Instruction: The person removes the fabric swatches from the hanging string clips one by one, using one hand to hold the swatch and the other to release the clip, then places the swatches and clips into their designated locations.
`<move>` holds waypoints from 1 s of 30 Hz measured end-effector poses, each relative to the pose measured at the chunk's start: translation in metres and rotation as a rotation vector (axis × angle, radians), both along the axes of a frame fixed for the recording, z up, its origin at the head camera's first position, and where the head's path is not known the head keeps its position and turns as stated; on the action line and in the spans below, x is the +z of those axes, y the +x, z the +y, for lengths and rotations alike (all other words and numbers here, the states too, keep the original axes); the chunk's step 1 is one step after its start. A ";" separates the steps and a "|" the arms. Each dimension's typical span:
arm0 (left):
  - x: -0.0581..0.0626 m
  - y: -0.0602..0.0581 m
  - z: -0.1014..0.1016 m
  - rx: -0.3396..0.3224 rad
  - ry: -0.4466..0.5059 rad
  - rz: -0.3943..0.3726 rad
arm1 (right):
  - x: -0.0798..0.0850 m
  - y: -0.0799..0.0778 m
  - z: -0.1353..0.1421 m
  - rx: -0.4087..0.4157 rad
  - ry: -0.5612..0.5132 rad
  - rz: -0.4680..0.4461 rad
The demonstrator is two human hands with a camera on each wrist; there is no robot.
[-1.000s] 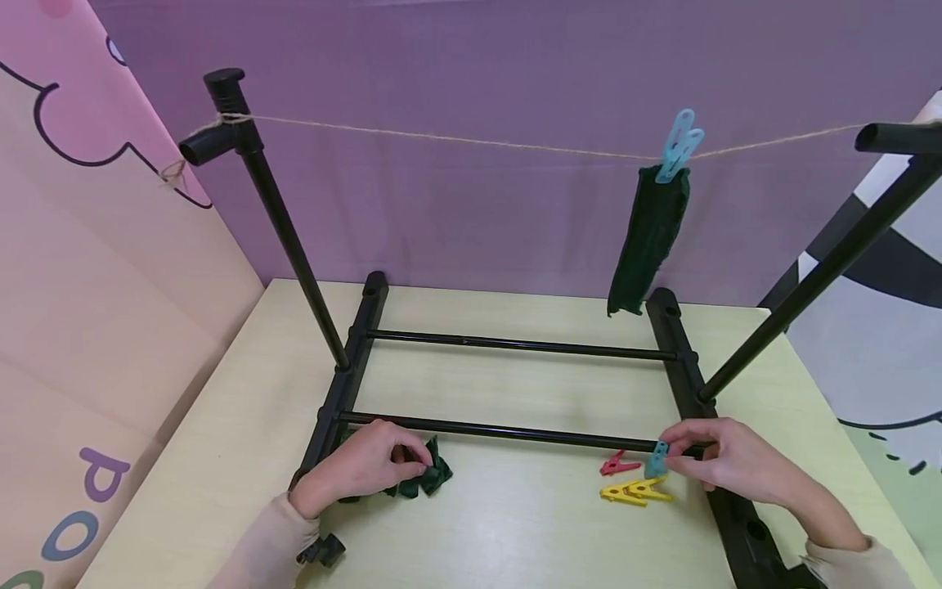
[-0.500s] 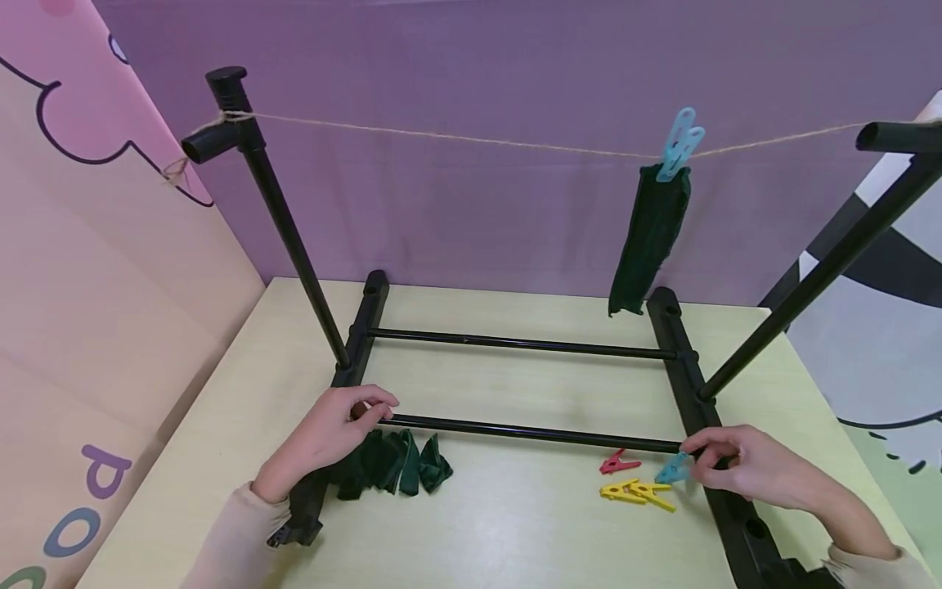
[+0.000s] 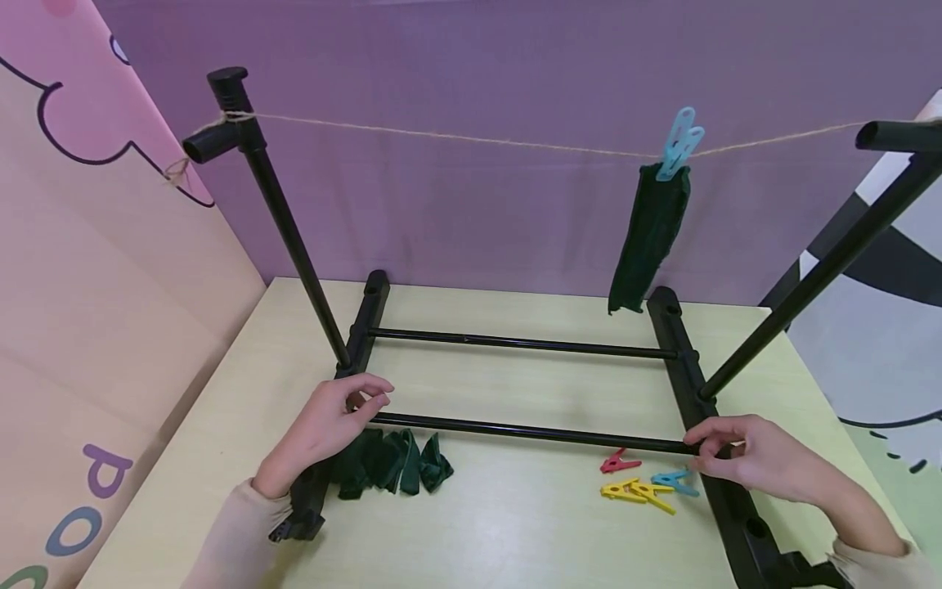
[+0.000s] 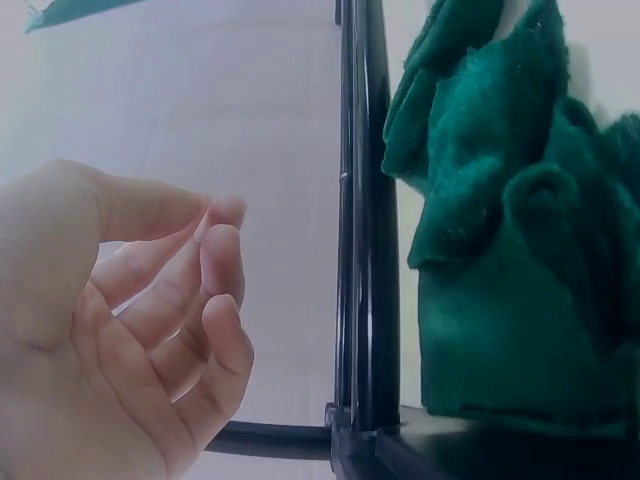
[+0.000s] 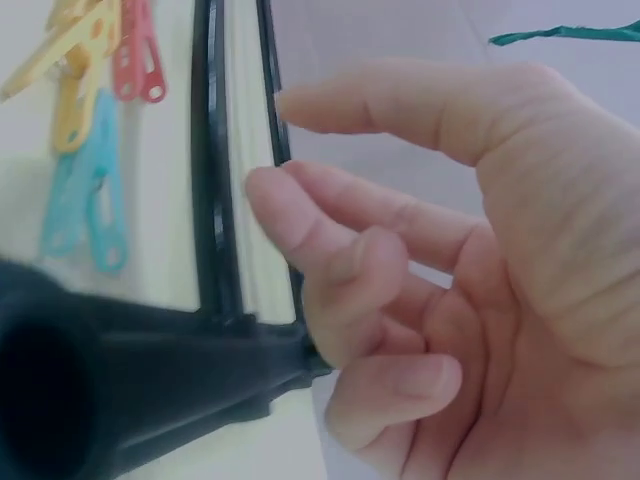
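Observation:
My left hand (image 3: pixel 324 421) hovers over the left end of the front crossbar, fingers loosely bent and nothing between them. Just in front of it, dark green cloth pieces (image 3: pixel 383 462) lie crumpled along the rack's left foot; the left wrist view shows the green cloth (image 4: pixel 500 330) beside the bar. Over the right foot of the rack is my right hand (image 3: pixel 758 458), thumb and forefinger apart and holding nothing. Beside its fingertips a blue clothespin (image 3: pixel 673 483) lies on the table, close to a red clothespin (image 3: pixel 618 463) and yellow clothespins (image 3: pixel 636 492).
A black rack carries a string (image 3: pixel 456 139) between its left post (image 3: pixel 287 221) and right post (image 3: pixel 817 278). From it hangs a dark green cloth (image 3: pixel 649 237) under a blue clothespin (image 3: pixel 680 146). Crossbars (image 3: pixel 530 433) span the table (image 3: pixel 515 540) before a purple backdrop.
My left hand has left the green cloth and moved up and back over the crossbar. My right hand has let go of the blue clothespin, now on the table, and shifted slightly right.

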State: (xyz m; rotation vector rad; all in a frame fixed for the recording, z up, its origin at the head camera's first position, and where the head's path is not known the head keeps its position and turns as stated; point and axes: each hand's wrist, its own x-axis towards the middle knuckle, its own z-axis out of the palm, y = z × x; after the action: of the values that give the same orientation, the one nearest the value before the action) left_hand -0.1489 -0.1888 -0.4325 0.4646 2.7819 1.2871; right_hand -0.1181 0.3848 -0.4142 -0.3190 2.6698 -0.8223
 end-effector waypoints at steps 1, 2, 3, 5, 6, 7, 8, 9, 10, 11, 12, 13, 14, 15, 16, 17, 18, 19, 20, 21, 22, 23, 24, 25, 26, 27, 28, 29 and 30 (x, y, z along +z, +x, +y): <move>0.000 0.000 0.001 -0.001 0.001 0.001 | 0.002 0.000 -0.003 -0.010 0.005 0.025; 0.000 -0.001 0.003 -0.003 0.002 0.003 | 0.005 -0.001 -0.005 -0.018 0.010 0.050; 0.000 -0.002 0.004 -0.006 0.002 0.005 | 0.008 -0.001 -0.007 -0.025 0.016 0.076; 0.001 -0.003 0.007 -0.013 0.002 0.006 | 0.014 -0.003 -0.011 -0.041 0.024 0.131; 0.001 -0.003 0.009 -0.016 0.001 0.005 | 0.017 -0.004 -0.013 -0.049 0.025 0.152; 0.001 -0.004 0.010 -0.020 0.001 0.004 | 0.020 -0.004 -0.015 -0.058 0.026 0.172; 0.001 -0.004 0.011 -0.022 0.000 0.003 | 0.023 -0.005 -0.016 -0.065 0.030 0.188; 0.002 -0.005 0.013 -0.024 0.000 0.001 | 0.026 -0.006 -0.018 -0.071 0.034 0.205; 0.002 -0.005 0.014 -0.026 0.000 0.002 | 0.029 -0.007 -0.019 -0.077 0.031 0.222; 0.002 -0.006 0.015 -0.028 -0.001 0.003 | 0.031 -0.008 -0.020 -0.083 0.027 0.238; 0.002 -0.007 0.017 -0.031 -0.001 0.005 | 0.034 -0.009 -0.021 -0.088 0.025 0.255; 0.003 -0.007 0.018 -0.032 -0.002 0.007 | 0.037 -0.010 -0.022 -0.094 0.021 0.275; 0.003 -0.008 0.019 -0.034 -0.002 0.010 | 0.040 -0.010 -0.023 -0.100 0.011 0.291; 0.004 -0.008 0.021 -0.038 -0.002 0.015 | 0.043 -0.011 -0.024 -0.103 0.000 0.309; 0.004 -0.009 0.022 -0.041 -0.001 0.019 | 0.046 -0.011 -0.024 -0.105 -0.011 0.330; 0.005 -0.009 0.024 -0.044 0.000 0.022 | 0.049 -0.011 -0.025 -0.109 -0.020 0.348; 0.005 -0.010 0.026 -0.047 0.003 0.025 | 0.053 -0.012 -0.027 -0.110 -0.031 0.365; 0.006 -0.010 0.027 -0.049 0.003 0.027 | 0.056 -0.013 -0.027 -0.111 -0.046 0.385; 0.006 -0.011 0.029 -0.053 0.004 0.029 | 0.059 -0.014 -0.028 -0.112 -0.056 0.400; 0.007 -0.012 0.030 -0.055 0.005 0.030 | 0.063 -0.015 -0.029 -0.111 -0.062 0.420; 0.008 -0.012 0.031 -0.057 0.005 0.030 | 0.066 -0.016 -0.030 -0.109 -0.069 0.438; 0.009 -0.013 0.033 -0.059 0.005 0.032 | 0.069 -0.017 -0.031 -0.108 -0.075 0.453; 0.010 -0.014 0.034 -0.060 0.006 0.032 | 0.072 -0.019 -0.032 -0.106 -0.084 0.467; 0.011 -0.014 0.035 -0.062 0.005 0.033 | 0.075 -0.020 -0.033 -0.107 -0.091 0.477; 0.012 -0.015 0.036 -0.063 0.005 0.034 | 0.078 -0.020 -0.034 -0.108 -0.096 0.487; 0.014 -0.016 0.037 -0.065 0.005 0.037 | 0.080 -0.021 -0.035 -0.108 -0.108 0.496; 0.016 -0.016 0.038 -0.067 0.005 0.038 | 0.082 -0.021 -0.036 -0.110 -0.118 0.502; 0.017 -0.017 0.039 -0.069 0.004 0.039 | 0.084 -0.021 -0.038 -0.112 -0.131 0.506; 0.019 -0.017 0.041 -0.071 0.003 0.040 | 0.085 -0.021 -0.039 -0.113 -0.144 0.509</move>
State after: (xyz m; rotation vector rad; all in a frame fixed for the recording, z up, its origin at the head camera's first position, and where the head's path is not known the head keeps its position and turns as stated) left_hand -0.1664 -0.1481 -0.4134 0.5907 2.7680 1.2820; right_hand -0.1395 0.3459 -0.3288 -0.4696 3.1252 -1.0941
